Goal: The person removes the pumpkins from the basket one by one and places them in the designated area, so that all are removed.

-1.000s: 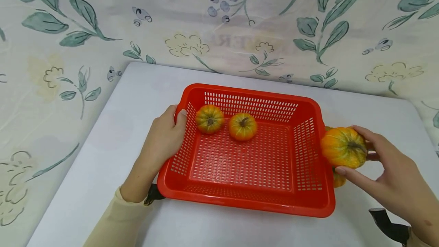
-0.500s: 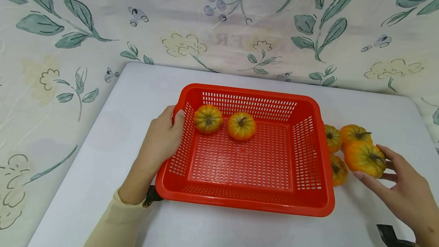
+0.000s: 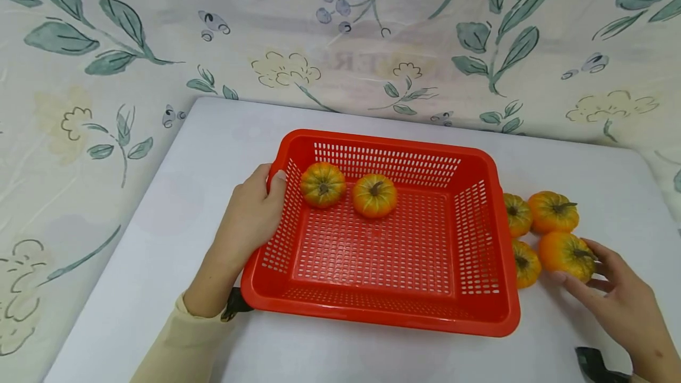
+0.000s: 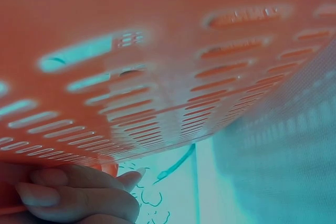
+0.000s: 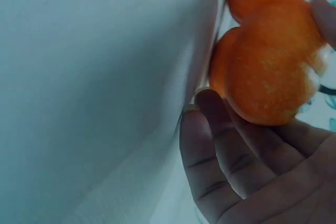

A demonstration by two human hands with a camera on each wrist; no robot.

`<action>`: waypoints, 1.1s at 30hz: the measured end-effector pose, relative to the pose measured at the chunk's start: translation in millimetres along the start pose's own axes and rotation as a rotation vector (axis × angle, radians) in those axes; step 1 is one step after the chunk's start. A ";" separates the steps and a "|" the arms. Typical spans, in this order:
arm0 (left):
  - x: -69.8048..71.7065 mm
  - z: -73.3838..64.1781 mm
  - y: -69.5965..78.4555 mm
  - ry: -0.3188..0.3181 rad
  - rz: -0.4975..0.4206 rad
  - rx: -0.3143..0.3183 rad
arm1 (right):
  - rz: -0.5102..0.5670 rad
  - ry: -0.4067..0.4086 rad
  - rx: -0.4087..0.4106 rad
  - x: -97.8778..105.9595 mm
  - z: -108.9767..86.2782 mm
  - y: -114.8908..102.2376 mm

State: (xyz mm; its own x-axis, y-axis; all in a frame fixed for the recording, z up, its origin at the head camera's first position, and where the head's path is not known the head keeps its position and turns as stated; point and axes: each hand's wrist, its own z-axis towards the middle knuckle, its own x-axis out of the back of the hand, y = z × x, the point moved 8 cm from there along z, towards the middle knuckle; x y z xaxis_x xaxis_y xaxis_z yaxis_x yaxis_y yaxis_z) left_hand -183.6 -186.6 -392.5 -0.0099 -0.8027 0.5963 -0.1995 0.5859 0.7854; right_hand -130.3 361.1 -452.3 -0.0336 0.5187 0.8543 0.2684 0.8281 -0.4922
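One pumpkin [image 3: 564,254] sits at the right hand [image 3: 621,295], held between thumb and fingers. Three other pumpkins [image 3: 554,211] lie just left of and beyond that hand. The left hand [image 3: 249,213], well apart from the right, is clamped on the side rim of a red basket [image 3: 383,317]. Two pumpkins [image 3: 375,204] rest inside, near the left hand.

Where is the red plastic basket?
In the head view, the red rectangular plastic basket is central, over the white table, between the left hand gripping its left rim and four round orange pumpkins to its right.
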 end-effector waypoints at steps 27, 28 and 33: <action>-0.5 -0.6 -0.2 -0.009 0.002 0.002 | 0.049 -0.073 0.074 -17.6 3.5 11.9; -0.4 -0.4 0.0 -0.008 0.003 0.000 | 0.048 -0.069 0.077 -17.5 3.9 12.5; -0.1 0.2 0.3 -0.003 0.002 -0.004 | 0.046 -0.065 0.062 -17.3 4.8 14.4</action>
State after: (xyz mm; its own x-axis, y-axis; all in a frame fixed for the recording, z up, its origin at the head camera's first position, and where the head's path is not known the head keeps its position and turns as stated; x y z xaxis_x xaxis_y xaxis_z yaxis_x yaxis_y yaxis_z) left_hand -183.8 -186.3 -392.4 -0.0129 -0.8017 0.5976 -0.1952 0.5882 0.7848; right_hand -130.4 365.1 -475.0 -0.0850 0.5678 0.8188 0.2109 0.8134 -0.5421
